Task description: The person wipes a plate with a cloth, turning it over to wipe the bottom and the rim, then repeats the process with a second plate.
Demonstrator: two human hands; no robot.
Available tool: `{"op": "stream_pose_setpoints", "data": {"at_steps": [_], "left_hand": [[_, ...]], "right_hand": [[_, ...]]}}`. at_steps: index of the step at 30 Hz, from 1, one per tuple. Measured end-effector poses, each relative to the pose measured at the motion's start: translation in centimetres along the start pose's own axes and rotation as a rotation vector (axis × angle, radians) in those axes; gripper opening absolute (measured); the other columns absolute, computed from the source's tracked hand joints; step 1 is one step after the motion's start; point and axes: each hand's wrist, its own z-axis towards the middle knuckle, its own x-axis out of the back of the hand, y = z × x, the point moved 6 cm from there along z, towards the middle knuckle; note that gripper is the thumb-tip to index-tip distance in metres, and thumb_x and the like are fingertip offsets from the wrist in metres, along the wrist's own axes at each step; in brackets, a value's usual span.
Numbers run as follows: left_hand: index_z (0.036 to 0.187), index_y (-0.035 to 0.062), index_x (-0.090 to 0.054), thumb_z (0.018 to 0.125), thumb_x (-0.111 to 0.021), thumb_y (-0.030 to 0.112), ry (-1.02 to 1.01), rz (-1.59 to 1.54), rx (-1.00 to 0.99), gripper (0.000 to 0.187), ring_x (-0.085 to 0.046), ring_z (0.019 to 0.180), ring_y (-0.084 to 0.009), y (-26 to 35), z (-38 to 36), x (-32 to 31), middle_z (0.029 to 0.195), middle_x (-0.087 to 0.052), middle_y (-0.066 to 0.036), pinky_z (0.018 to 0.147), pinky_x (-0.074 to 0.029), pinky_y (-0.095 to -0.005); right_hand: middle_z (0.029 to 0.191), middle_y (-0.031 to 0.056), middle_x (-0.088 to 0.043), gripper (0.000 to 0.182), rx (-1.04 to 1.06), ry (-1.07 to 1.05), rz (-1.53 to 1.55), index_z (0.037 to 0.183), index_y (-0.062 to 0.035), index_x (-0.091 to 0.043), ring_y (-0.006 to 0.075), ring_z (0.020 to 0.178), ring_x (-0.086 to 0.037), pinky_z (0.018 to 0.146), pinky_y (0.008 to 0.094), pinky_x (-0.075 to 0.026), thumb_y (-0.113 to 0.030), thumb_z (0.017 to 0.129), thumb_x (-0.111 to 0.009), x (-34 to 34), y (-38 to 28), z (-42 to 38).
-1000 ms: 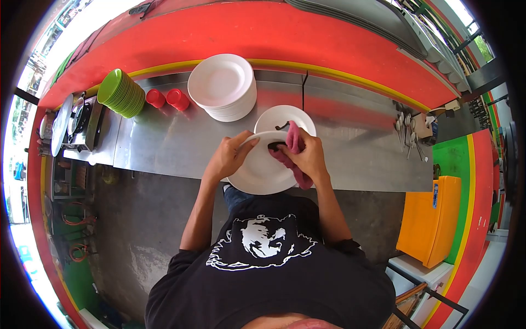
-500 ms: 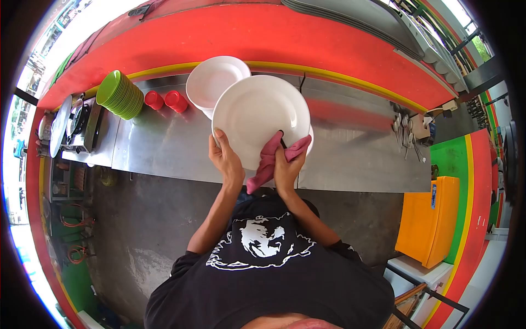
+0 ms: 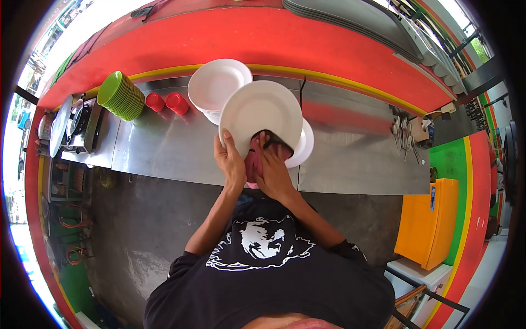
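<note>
Plate, white and round (image 3: 260,112) — held where?

Up over the metal surface (image 3: 345,164), tilted, with the inner face towards the wearer. Grasped at the lower left rim by the left hand (image 3: 230,163), thumb laid over the front edge.

And with the right hand (image 3: 274,172)?

Fingers extended over a bunched pink and black cloth (image 3: 252,164), with the cloth against the lower part of the plate's face. Impossible to tell from here whether closed around the cloth or only flat on top.

Anything under the plate?

Yes, another white plate (image 3: 305,147) on the surface, partly hidden behind the raised one and the cloth. Farther back and to the left, a stack of white plates (image 3: 218,85), partly covered as well.

What else along the surface?

Left of the stack, two red cups (image 3: 164,102) side by side, then a leaning stack of green bowls (image 3: 119,96). At the far left, a stove (image 3: 85,137) with a pan (image 3: 78,120).

And to the right?

Loose metal spoons (image 3: 404,131), bunched together near the back edge — well apart from the hands. Below the surface, an orange box (image 3: 424,225).
</note>
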Motion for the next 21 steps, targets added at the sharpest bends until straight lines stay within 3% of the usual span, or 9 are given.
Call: {"op": "stream_pose_setpoints", "data": {"at_steps": [3, 5, 7, 12, 13, 16, 17, 20, 21], "left_hand": [[0.108, 0.0001, -0.06, 0.106, -0.051, 0.039, -0.127, 0.061, 0.018, 0.04, -0.057, 0.084, -0.0073, -0.5, -0.2, -0.5, 0.092, -0.065, -0.003, 0.075, -0.048, -0.0236], [0.106, -0.0007, -0.061, 0.106, -0.05, 0.038, -0.171, -0.026, 0.092, 0.04, -0.054, 0.083, -0.006, -0.1, -0.8, -1.5, 0.088, -0.063, -0.001, 0.075, -0.046, -0.0228], [0.106, -0.0012, -0.062, 0.107, -0.051, 0.037, -0.212, 0.193, 0.136, 0.04, -0.05, 0.08, -0.0055, -0.4, -0.8, -0.5, 0.086, -0.06, 0.001, 0.072, -0.043, -0.0225], [0.104, -0.0018, -0.063, 0.107, -0.051, 0.037, -0.154, 0.216, -0.001, 0.041, -0.043, 0.076, -0.0046, 1.1, -0.8, -0.4, 0.081, -0.055, 0.004, 0.066, -0.038, -0.0222], [0.104, -0.0019, -0.063, 0.106, -0.051, 0.038, -0.144, 0.215, -0.002, 0.041, -0.043, 0.076, -0.0045, 1.2, -0.5, 0.0, 0.081, -0.054, 0.004, 0.066, -0.038, -0.0222], [0.105, -0.001, -0.062, 0.106, -0.052, 0.039, -0.122, 0.215, 0.007, 0.041, -0.045, 0.075, -0.0046, 1.3, 0.6, 1.5, 0.082, -0.056, 0.003, 0.065, -0.039, -0.0232], [0.106, -0.0007, -0.062, 0.106, -0.052, 0.039, -0.108, 0.177, 0.022, 0.041, -0.046, 0.075, -0.0047, 1.4, 0.9, 1.8, 0.082, -0.056, 0.003, 0.065, -0.04, -0.0234], [0.113, -0.0007, -0.062, 0.105, -0.053, 0.039, -0.155, 0.089, 0.098, 0.041, -0.056, 0.081, -0.0063, 1.3, 1.8, 2.3, 0.09, -0.064, -0.001, 0.071, -0.048, -0.0239], [0.115, -0.0009, -0.062, 0.105, -0.053, 0.038, -0.188, 0.079, 0.149, 0.042, -0.058, 0.083, -0.007, 1.8, 1.8, 2.0, 0.093, -0.066, -0.002, 0.074, -0.049, -0.0242]], "right_hand": [[0.146, 0.0327, -0.041, 0.069, 0.054, -0.222, 0.089, 0.142, 0.0112, -0.04, 0.0483, 0.14, -0.035, 0.117, 0.0552, -0.026, -0.022, 0.085, -0.06, -1.2, 0.7, -0.3], [0.142, 0.0336, -0.044, 0.065, 0.07, -0.178, 0.055, 0.14, 0.011, -0.042, 0.0489, 0.137, -0.038, 0.116, 0.0538, -0.028, -0.025, 0.088, -0.059, -0.5, 1.2, 0.2], [0.142, 0.0329, -0.044, 0.064, 0.043, -0.114, 0.007, 0.14, 0.0099, -0.043, 0.049, 0.136, -0.04, 0.116, 0.0533, -0.029, -0.027, 0.09, -0.058, 0.4, 1.6, 1.3], [0.154, 0.0247, -0.038, 0.064, -0.04, 0.21, -0.182, 0.146, 0.0054, -0.04, 0.048, 0.135, -0.04, 0.113, 0.0536, -0.031, -0.031, 0.095, -0.057, 4.6, 2.5, 3.6], [0.159, 0.0193, -0.032, 0.064, -0.064, 0.223, -0.229, 0.148, 0.0033, -0.039, 0.046, 0.137, -0.039, 0.114, 0.0529, -0.029, -0.025, 0.094, -0.059, 4.8, 3.1, 3.3], [0.159, 0.0204, -0.032, 0.062, -0.112, 0.28, -0.232, 0.148, 0.0026, -0.041, 0.0437, 0.139, -0.037, 0.116, 0.0508, -0.027, -0.018, 0.093, -0.061, 6.5, 4.8, 2.4], [0.16, 0.0198, -0.032, 0.061, -0.085, 0.338, -0.176, 0.148, 0.0022, -0.041, 0.0384, 0.143, -0.036, 0.117, 0.0473, -0.026, -0.013, 0.093, -0.061, 7.1, 5.4, 2.3], [0.16, 0.0189, -0.032, 0.063, -0.168, 0.512, 0.537, 0.15, 0.0037, -0.037, 0.034, 0.143, -0.038, 0.116, 0.0478, -0.027, -0.009, 0.093, -0.06, 8.0, 7.6, 1.5], [0.154, 0.019, -0.042, 0.054, -0.255, 0.464, 0.755, 0.145, 0.0054, -0.045, 0.0313, 0.145, -0.036, 0.116, 0.0452, -0.027, -0.02, 0.098, -0.055, 8.1, 7.5, 1.0]]}}
